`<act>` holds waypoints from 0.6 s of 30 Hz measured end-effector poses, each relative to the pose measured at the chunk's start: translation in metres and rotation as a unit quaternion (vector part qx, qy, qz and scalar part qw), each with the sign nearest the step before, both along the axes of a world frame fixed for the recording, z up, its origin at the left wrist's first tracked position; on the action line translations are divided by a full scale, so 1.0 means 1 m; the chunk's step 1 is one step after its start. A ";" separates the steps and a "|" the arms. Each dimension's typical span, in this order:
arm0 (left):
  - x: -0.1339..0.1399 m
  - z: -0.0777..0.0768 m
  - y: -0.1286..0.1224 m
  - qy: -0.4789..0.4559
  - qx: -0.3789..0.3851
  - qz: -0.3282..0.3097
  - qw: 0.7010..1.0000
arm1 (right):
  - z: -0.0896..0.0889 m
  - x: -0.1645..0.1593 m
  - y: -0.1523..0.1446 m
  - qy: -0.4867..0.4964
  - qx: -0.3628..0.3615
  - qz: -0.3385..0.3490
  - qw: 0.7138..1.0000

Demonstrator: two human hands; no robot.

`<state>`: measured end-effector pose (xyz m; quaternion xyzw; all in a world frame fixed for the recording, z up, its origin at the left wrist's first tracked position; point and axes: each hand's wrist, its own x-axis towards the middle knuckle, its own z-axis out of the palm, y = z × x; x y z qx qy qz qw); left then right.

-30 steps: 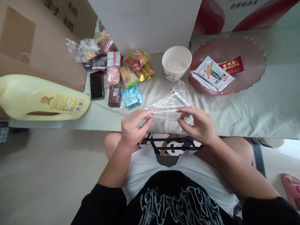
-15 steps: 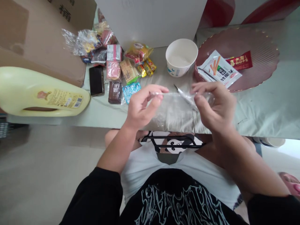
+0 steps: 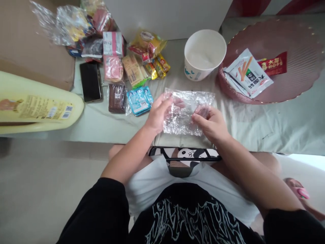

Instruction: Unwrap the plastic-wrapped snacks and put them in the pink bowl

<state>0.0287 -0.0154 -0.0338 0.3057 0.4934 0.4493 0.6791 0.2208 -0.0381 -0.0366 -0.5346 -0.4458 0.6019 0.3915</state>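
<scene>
A clear, crinkled plastic bag (image 3: 181, 120) is stretched between my hands above the front of the cloth-covered table. My left hand (image 3: 159, 113) grips its left side, the thumb in front and fingers partly behind the film. On the right side, my right hand (image 3: 210, 122) pinches the bag between thumb and fingers. Just left of my left hand lie light-blue packets (image 3: 140, 100). Beyond the bag stands a white paper bucket (image 3: 204, 51), open at the top. The pen-like tool seen earlier does not show now.
A pink ribbed tray (image 3: 302, 73) holds a white snack packet (image 3: 250, 74) and a red packet (image 3: 276, 64). Left are a phone (image 3: 90, 81), a brown packet (image 3: 116, 98), several wrapped snacks (image 3: 113, 44) and a yellow jug (image 3: 38, 101). A cardboard box (image 3: 54, 64) stands behind.
The bag has turned from edge-on to spread flat facing me. My hands have come closer together, the right one moving left. The camera view has shifted slightly.
</scene>
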 end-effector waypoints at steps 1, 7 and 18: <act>0.000 0.000 -0.001 -0.027 -0.009 -0.022 0.999 | -0.001 -0.002 0.001 0.001 0.009 -0.015 1.000; -0.010 0.003 0.002 -0.069 -0.066 -0.077 0.992 | -0.003 -0.005 0.009 0.008 0.005 0.039 0.999; -0.027 0.003 0.000 0.032 -0.043 -0.148 0.988 | 0.001 0.007 0.007 0.036 -0.056 0.023 0.998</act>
